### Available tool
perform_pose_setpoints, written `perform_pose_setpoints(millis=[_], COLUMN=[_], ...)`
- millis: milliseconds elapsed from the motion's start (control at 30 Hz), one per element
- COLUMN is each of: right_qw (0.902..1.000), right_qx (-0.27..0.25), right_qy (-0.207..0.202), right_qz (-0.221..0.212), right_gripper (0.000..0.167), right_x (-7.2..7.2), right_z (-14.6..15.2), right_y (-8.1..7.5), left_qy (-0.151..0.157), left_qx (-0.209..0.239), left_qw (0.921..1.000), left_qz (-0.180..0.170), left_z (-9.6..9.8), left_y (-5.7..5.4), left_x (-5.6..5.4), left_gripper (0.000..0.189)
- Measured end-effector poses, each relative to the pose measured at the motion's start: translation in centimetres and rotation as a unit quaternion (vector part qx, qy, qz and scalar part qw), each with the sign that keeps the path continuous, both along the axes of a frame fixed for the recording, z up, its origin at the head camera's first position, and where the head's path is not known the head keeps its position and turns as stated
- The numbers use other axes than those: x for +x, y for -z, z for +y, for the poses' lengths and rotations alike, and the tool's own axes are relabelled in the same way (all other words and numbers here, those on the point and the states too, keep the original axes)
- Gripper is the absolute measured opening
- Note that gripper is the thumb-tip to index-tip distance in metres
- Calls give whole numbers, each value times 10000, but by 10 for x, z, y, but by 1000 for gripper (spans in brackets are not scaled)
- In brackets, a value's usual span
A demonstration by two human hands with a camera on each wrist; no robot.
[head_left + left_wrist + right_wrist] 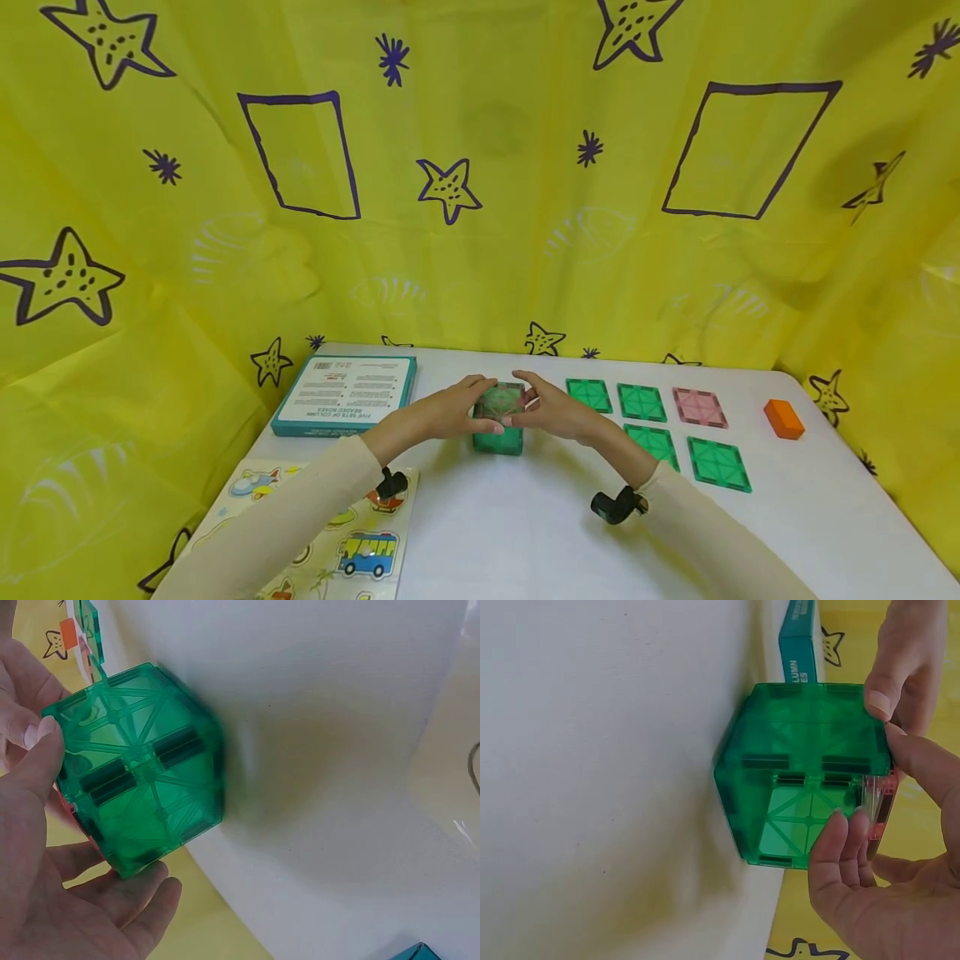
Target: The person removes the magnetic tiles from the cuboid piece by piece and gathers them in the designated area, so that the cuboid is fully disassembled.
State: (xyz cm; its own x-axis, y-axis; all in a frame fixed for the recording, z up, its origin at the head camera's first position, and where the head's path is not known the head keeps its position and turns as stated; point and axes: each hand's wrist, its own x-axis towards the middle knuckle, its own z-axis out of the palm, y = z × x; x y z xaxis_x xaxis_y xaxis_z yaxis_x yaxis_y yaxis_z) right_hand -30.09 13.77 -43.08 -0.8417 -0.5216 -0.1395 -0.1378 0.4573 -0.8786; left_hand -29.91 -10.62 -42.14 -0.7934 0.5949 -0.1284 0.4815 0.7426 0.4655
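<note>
Both hands hold a box shape (498,442) built of translucent magnetic tiles, standing on the white table. Green tiles (135,757) form its visible sides, and a pink tile (883,806) lies on top. My left hand (448,408) grips the left side, its thumb on the near top edge and its fingers towards the far side. On the right, my right hand (561,410) has its thumb at the near top edge. Its curled fingertips (838,832) touch the right side, which looks partly uncovered in the right wrist view. The far side is hidden.
Right of the box shape lie several flat green tiles (718,464), a pink tile (700,407) and an orange block (784,419). To the left are a teal-edged carton (345,392) and a picture puzzle board (401,521). A yellow patterned curtain (495,275) surrounds the table (502,533).
</note>
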Motion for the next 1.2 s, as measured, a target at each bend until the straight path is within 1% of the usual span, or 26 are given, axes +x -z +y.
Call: perform_pose_setpoints(millis=[100, 400, 567, 733, 933, 1067, 1200], right_qw=[9999, 9970, 9918, 9833, 9743, 9690, 9696], right_qx=[11, 26, 457, 925, 1224, 1286, 1203], right_qy=[-55, -513, -690, -722, -722, -577, -425], right_qz=[105, 585, 979, 1391, 1745, 2031, 2089], right_gripper=[89, 81, 79, 74, 75, 77, 75], right_x=[0, -2, -5, -7, -8, -6, -4], right_z=[0, 2, 4, 4, 5, 8, 18], right_y=[-1, -3, -9, -17, -20, -25, -33], left_qy=[19, -53, -44, -20, -64, -255, -441], left_qx=[7, 32, 84, 168, 222, 192, 27], left_qw=[10000, 9998, 9997, 9995, 9991, 9982, 9975], left_qz=[-16, -176, -217, -261, -366, -505, -555], left_z=[2, 4, 4, 4, 5, 5, 5], left_y=[-1, -4, -6, -7, -6, -6, -6], left_x=[0, 0, 0, -1, -2, -2, -2], left_gripper=[90, 91, 90, 89, 93, 100, 101])
